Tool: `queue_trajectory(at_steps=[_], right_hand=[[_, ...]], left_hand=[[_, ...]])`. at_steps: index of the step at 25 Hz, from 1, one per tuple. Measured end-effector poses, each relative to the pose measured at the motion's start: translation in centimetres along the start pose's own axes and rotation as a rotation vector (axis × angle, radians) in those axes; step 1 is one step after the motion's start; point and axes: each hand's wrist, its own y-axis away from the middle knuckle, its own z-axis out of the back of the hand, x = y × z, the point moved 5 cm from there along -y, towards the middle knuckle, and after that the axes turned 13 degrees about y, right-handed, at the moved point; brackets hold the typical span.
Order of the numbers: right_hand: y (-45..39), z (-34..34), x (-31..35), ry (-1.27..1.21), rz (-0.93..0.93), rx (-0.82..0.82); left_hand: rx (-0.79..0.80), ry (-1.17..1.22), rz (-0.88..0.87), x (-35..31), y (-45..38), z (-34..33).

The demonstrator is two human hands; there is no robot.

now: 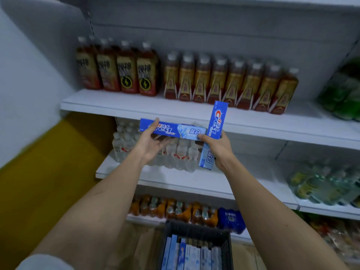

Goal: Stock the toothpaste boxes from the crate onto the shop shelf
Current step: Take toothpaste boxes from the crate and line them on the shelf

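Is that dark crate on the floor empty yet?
Not empty. The dark plastic crate holds a row of blue and white toothpaste boxes standing on edge.

The two toothpaste boxes, one level (pixel 173 130) and one upright (pixel 216 129), are showing bright blue fading to pale icy blue, with white and red lettering, and more of them in the dark grey mesh crate (pixel 226 248) at six o'clock are showing blue and white stripes. On the white shelf (pixel 116 106), bottles at eleven o'clock (pixel 126 73) are wearing black-and-gold labels over red with a yellow lightning mark, while those at one o'clock (pixel 229 82) are carrying gold and red labels under white caps. Green packs (pixel 342 94) are glowing at three o'clock, orange bottles (pixel 175 209) and a deep blue pack (pixel 230 221) are sitting low, and the floor (pixel 48 172) at nine o'clock is showing mustard yellow.
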Motion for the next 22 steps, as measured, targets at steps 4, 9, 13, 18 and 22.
queue_trajectory(at_steps=[4,9,13,18,22], right_hand=[[2.0,-2.5,3.9,0.000,0.045,-0.018],[4.6,-6.2,8.7,-0.032,0.129,-0.025],[6.0,-8.1,11.9,-0.064,0.167,-0.026],[6.2,-7.8,15.3,-0.063,0.185,0.009],[5.2,-6.0,19.5,0.059,0.215,0.026]], left_hand=[[-0.051,-0.389,-0.062,-10.3,3.0,0.3],[0.211,-1.561,-0.008,-18.2,5.1,-5.5],[0.470,-1.966,-0.057,-17.0,7.1,-10.6],[0.587,-1.985,-0.235,-17.4,7.3,-12.3],[0.539,-2.048,-0.464,-19.7,7.0,-15.4]])
